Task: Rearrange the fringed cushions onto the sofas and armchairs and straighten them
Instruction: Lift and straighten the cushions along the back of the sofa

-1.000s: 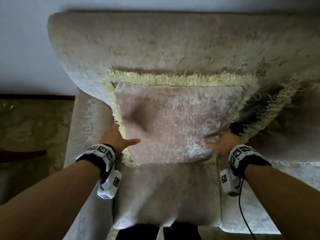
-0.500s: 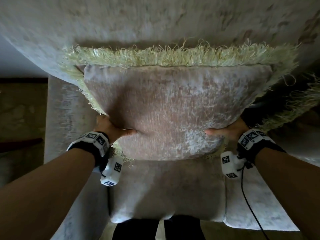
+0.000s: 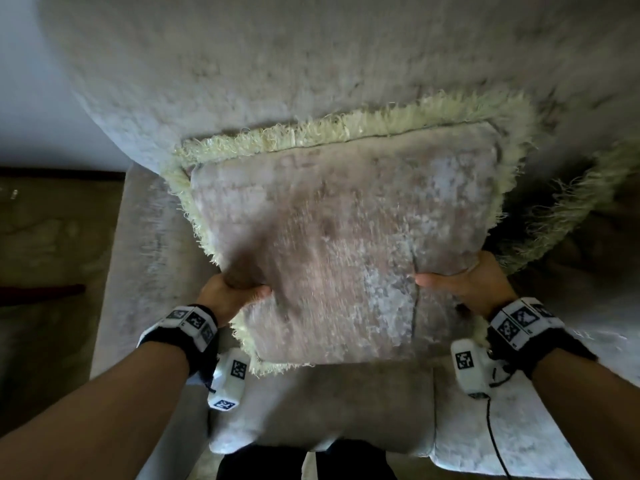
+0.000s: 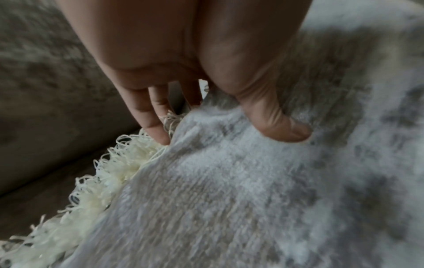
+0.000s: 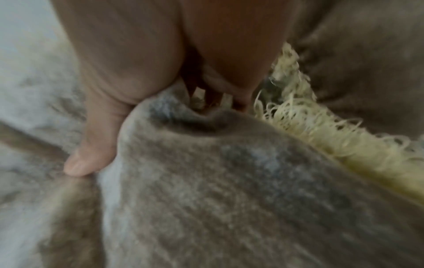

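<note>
A beige-pink fringed cushion (image 3: pixel 346 244) with a cream fringe leans tilted against the sofa backrest (image 3: pixel 311 64), its lower edge above the seat. My left hand (image 3: pixel 235 292) grips its left side, thumb on the front face (image 4: pixel 229 190), fingers behind by the fringe. My right hand (image 3: pixel 464 282) grips the right side the same way, thumb pressed into the fabric (image 5: pixel 206 181). A second fringed cushion (image 3: pixel 571 216) lies partly hidden behind it on the right.
The pale sofa seat (image 3: pixel 329 410) lies below the cushion, with the armrest (image 3: pixel 138 271) on the left. A patterned carpet (image 3: pixel 52 254) and a light wall (image 3: pixel 27 81) show at the left. A black cable (image 3: pixel 491 441) hangs from my right wrist.
The cushion has tilted, its right side now higher, and shifted right. Both hands moved along with it, keeping their grip on its lower sides.
</note>
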